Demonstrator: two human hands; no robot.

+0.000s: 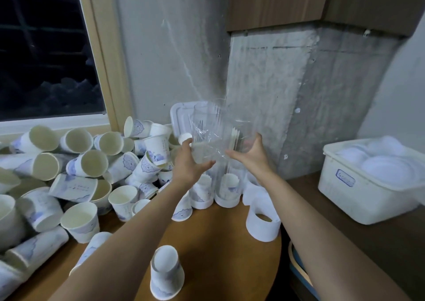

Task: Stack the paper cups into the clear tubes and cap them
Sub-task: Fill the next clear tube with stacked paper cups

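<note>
A clear plastic tube (pixel 215 130) is held up in the air over the back of the wooden table (pixel 220 243). My left hand (pixel 189 160) grips its lower left side. My right hand (pixel 251 151) cups its lower right side with curled fingers. Below them stand two clear tubes (pixel 226 190) with paper cups inside, each seated in a white base cap. A short upside-down stack of paper cups (pixel 166 275) stands near the front edge. A big heap of loose white and blue paper cups (pixel 76 174) covers the left side.
A white bin (pixel 345 195) full of white lids sits on the dark counter at right. Loose white caps (pixel 262 222) lie right of the standing tubes. A white lid (pixel 181 114) leans on the concrete wall behind. A window is at far left.
</note>
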